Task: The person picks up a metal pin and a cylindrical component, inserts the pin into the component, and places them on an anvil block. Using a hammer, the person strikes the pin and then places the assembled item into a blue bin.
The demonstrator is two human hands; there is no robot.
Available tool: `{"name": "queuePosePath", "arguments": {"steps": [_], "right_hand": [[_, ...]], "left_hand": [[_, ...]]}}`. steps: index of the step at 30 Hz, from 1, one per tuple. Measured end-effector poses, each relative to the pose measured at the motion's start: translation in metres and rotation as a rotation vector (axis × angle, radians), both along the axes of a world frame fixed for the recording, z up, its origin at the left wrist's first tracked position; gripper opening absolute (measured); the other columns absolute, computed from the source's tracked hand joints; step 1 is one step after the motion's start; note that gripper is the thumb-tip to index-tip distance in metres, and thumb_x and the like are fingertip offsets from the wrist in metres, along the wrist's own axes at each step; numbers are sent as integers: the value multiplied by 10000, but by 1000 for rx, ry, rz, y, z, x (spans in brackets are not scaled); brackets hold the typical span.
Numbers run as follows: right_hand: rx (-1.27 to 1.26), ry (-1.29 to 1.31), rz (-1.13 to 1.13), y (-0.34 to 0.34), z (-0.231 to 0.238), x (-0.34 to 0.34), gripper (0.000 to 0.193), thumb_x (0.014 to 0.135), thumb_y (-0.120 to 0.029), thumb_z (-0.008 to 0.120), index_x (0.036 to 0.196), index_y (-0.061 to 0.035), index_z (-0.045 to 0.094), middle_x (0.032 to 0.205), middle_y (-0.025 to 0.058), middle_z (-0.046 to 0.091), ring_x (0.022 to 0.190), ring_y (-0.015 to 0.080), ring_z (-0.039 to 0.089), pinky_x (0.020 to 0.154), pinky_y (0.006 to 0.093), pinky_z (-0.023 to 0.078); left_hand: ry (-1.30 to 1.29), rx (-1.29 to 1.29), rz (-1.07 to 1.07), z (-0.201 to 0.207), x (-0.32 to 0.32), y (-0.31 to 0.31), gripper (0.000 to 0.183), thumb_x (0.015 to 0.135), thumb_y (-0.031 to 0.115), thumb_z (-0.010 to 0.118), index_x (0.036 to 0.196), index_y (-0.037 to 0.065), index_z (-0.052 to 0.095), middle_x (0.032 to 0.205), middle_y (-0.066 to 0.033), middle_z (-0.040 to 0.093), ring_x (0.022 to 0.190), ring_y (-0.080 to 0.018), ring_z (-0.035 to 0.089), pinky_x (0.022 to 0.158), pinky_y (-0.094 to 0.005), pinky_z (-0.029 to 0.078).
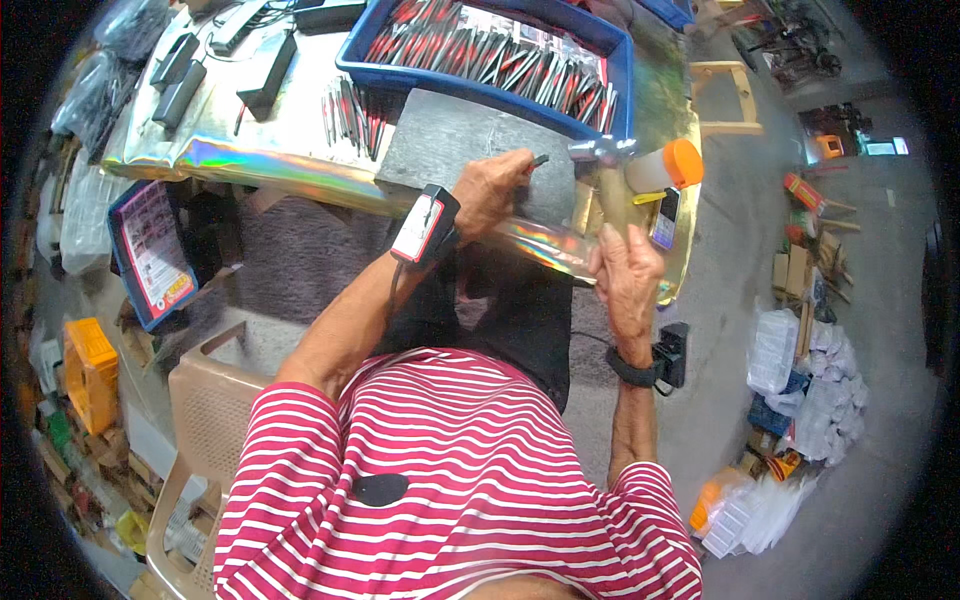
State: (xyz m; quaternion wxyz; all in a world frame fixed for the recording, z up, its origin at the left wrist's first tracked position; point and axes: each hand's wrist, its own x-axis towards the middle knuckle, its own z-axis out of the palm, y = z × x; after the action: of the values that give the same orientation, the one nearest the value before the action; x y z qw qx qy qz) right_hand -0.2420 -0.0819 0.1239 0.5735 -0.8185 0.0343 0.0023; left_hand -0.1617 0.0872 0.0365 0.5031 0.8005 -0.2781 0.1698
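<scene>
My left hand (492, 192) rests on a dark grey slab (455, 135) at the table's near edge. Its fingers are closed round a thin dark piece, and only the tip (540, 160) sticks out. A hammer is in my right hand (630, 275), which is wrapped round the lower end of its wooden handle. The metal hammer head (602, 150) is up beside the slab's right edge, a little blurred. Just right of the hammer lies a translucent jar with an orange lid (683, 163). Straps with small devices go round both wrists.
Behind the slab, a blue tray (350, 62) holds many thin black-and-red pieces. A bunch of similar pieces (352, 118) lies left of the slab. Black boxes (267, 80) stand further left. A plastic chair (210, 400) is at my left. Bags and boxes (820, 390) lie on the right floor.
</scene>
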Motion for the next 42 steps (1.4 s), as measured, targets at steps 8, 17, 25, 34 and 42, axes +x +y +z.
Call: {"name": "queuePosePath", "arguments": {"steps": [8, 17, 25, 34, 42], "right_hand": [[-486, -360, 113, -2, 24, -1, 170, 841, -154, 488, 879, 10, 512, 572, -11, 441, 496, 71, 416, 446, 216, 343], [-427, -422, -40, 13, 85, -8, 193, 813, -170, 529, 905, 0, 525, 634, 41, 541, 557, 87, 486, 492, 248, 394], [-886, -510, 175, 0, 31, 4, 106, 799, -130, 510, 832, -29, 513, 561, 92, 498, 496, 204, 516, 445, 328, 378], [-337, -490, -230, 17, 71, -15, 168, 801, -164, 531, 806, 2, 506, 552, 86, 502, 484, 148, 491, 463, 254, 384], [-620, -342, -3, 0, 26, 0, 143, 794, -137, 528, 835, -10, 476, 589, 194, 497, 505, 331, 498, 468, 373, 382]], "left_hand": [[-2, 26, 22, -5, 2, -2, 147, 687, -37, 482, 800, 40, 427, 698, -125, 489, 664, -317, 521, 555, -345, 429], [27, 23, 4, -8, 3, 0, 147, 697, 5, 488, 819, 54, 422, 719, -126, 490, 663, -330, 518, 546, -364, 424], [27, 24, 58, -8, 5, -6, 155, 692, -2, 490, 821, 55, 426, 700, -119, 493, 639, -323, 524, 520, -359, 423], [-27, -16, 49, -7, 5, -3, 138, 706, 5, 491, 815, 59, 426, 681, -128, 487, 633, -320, 528, 508, -364, 413], [-9, 29, 63, -13, 5, -4, 148, 705, 8, 497, 837, 44, 439, 690, -129, 485, 622, -313, 523, 521, -359, 418]]}}
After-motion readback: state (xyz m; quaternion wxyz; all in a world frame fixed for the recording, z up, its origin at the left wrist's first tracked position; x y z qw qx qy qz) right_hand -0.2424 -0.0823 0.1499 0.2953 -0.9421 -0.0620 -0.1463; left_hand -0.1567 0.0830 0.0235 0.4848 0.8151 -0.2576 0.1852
